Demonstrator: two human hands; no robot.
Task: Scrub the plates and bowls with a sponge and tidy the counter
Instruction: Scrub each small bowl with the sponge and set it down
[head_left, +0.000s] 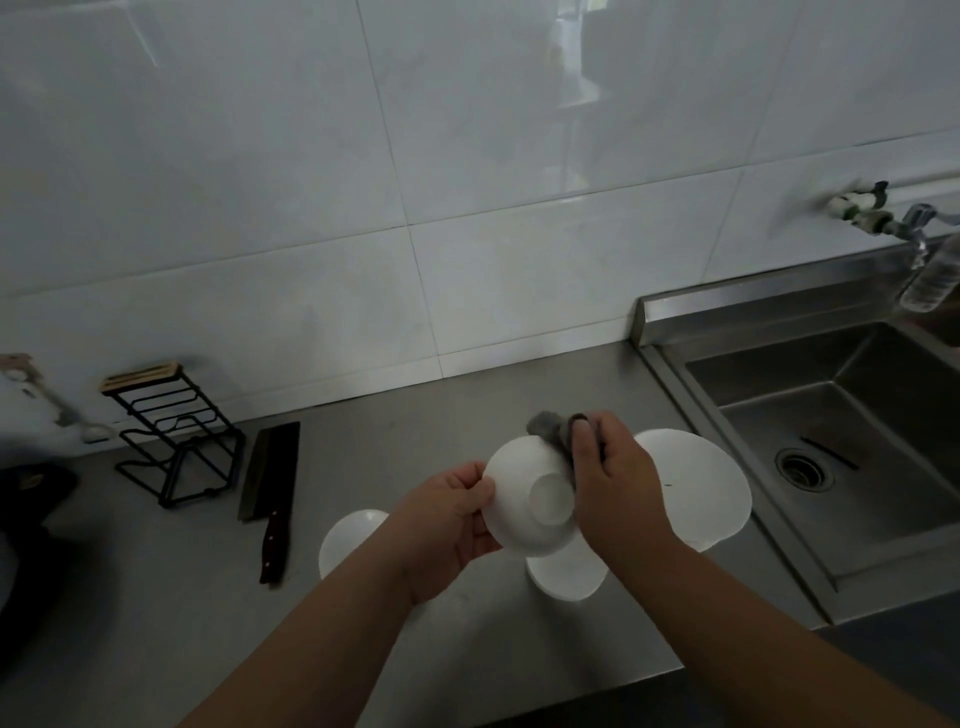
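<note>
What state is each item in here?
Held bowl: upturned, base toward camera, gripped by left hand.
Sponge: held in right hand, pressed on bowl.
Plate: flat on counter.
Cleaver: lying flat.
Rack: upright.

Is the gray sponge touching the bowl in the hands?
Touching. The head view shows the right hand pressing the sponge against the upturned bowl, no gap; the left hand grips its rim.

blocked: rack, cleaver left; bowl, plate centre | free: counter strip along wall; sink basin right
</note>
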